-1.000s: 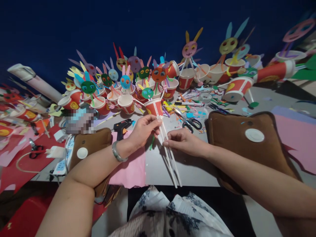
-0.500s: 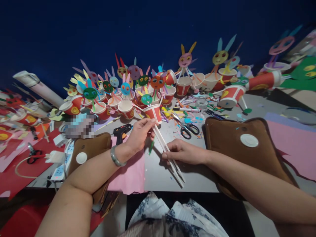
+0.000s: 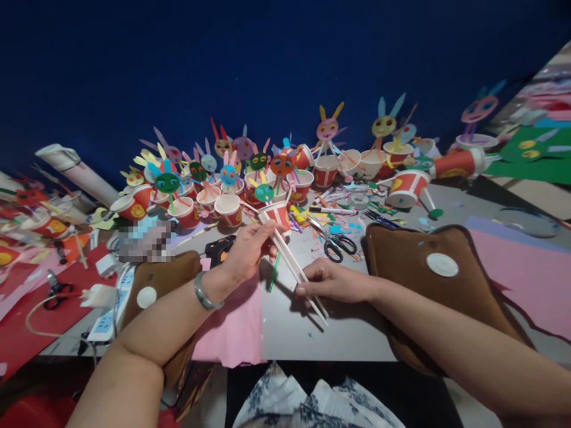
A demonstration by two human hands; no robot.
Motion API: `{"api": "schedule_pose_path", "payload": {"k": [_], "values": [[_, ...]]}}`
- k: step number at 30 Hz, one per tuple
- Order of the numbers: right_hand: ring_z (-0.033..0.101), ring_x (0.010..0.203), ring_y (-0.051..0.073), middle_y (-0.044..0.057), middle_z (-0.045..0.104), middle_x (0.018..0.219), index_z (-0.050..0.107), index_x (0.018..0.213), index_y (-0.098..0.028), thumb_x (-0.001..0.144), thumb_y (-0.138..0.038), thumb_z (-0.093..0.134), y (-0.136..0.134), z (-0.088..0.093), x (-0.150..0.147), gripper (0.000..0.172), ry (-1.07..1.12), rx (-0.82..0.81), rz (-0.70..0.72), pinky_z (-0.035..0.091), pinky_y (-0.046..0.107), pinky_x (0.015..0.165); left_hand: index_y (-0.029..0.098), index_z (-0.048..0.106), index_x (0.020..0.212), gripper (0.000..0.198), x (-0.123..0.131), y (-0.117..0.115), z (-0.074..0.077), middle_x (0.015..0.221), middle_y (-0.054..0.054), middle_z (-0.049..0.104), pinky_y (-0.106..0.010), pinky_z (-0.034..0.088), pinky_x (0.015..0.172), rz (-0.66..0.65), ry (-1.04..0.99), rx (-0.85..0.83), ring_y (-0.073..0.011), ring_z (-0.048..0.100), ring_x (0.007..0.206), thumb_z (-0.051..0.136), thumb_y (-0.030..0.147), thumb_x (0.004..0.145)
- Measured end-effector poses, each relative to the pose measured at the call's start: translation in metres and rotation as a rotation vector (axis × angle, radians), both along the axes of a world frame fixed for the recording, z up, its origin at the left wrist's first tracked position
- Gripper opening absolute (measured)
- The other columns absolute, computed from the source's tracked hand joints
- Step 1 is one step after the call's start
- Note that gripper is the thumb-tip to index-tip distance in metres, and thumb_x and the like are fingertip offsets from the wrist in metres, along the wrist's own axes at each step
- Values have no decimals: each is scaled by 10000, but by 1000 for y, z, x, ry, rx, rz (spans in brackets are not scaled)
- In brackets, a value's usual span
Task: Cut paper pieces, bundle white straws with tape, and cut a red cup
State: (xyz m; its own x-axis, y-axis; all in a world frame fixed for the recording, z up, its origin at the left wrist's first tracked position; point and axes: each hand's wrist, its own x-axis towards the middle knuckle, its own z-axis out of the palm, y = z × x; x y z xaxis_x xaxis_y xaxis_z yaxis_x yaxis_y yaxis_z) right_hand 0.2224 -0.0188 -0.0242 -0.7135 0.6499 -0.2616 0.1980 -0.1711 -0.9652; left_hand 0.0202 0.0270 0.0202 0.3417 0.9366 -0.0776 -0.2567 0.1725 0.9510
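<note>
My left hand (image 3: pixel 248 249), with a metal bangle at the wrist, pinches the upper end of a bundle of white straws (image 3: pixel 292 267) just below a red paper cup (image 3: pixel 277 213). My right hand (image 3: pixel 332 279) is closed on the same straws lower down. The straws slant from upper left to lower right over the grey table (image 3: pixel 285 333). A green stick (image 3: pixel 273 272) pokes out beneath my left hand. A pink paper sheet (image 3: pixel 232 324) lies under my left wrist.
Many cup figures with coloured paper faces (image 3: pixel 228 175) crowd the back of the table. Black scissors (image 3: pixel 338 245), a glue gun (image 3: pixel 222 248), paper scraps, two brown pouches (image 3: pixel 428 279) and a power strip (image 3: pixel 104 318) surround my hands. Red sheets lie at the left.
The straws have tilted further, their lower ends drawn in toward my right hand. Both hands stay on them. The view has tipped upward slightly.
</note>
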Motion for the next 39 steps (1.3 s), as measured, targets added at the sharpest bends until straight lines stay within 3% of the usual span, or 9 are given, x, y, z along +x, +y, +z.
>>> {"api": "schedule_pose_path", "payload": {"k": [5,8,11,15,22,30,36,39], "values": [[558,526,83,49,701,679,735,828,-83,807,-527,712,0,5,3,445,-1,-14,20,422,203,506,136,710,757,399,-1,0,5,518,43,500,-166,340,408,91,32,27,-46,460,446,741,534,743],[520,489,67,50,693,650,727,790,-83,841,-545,667,0,4,3,468,-7,16,31,382,192,469,144,714,786,392,-2,3,5,550,39,528,-167,337,400,118,5,6,-42,455,442,732,535,752],[487,465,60,39,683,627,720,785,-90,849,-557,650,-1,1,1,477,4,47,8,367,188,449,140,721,846,424,0,-1,-4,635,13,607,-182,385,423,61,12,10,-49,488,458,739,550,738],[513,489,70,42,696,665,713,790,-100,839,-558,659,0,0,-2,464,15,61,-66,404,196,473,125,736,908,452,4,-13,-16,534,16,570,-191,399,454,-121,141,50,-77,517,472,691,559,790],[502,519,67,16,647,638,710,789,-98,833,-539,674,2,3,-1,444,-15,129,-87,386,185,485,131,717,801,407,2,-7,-22,507,26,540,-179,396,486,27,95,131,-62,495,476,672,535,820],[496,520,71,4,623,628,694,751,-114,828,-543,673,2,4,-2,436,2,155,-145,378,201,495,115,688,791,389,5,-13,-16,546,21,568,-175,395,450,-128,179,72,-64,515,476,742,499,758],[495,528,79,-18,602,610,696,827,-122,706,-488,803,4,3,0,400,38,67,-155,380,215,502,128,636,733,380,3,-8,-18,522,43,524,-175,384,444,-64,148,102,-51,476,454,733,493,768],[521,539,87,-3,634,645,682,812,-132,737,-500,775,5,4,-1,387,77,50,-199,411,224,523,128,618,705,378,3,-8,-17,509,40,523,-177,370,435,-73,193,97,-50,467,441,723,485,777]]}}
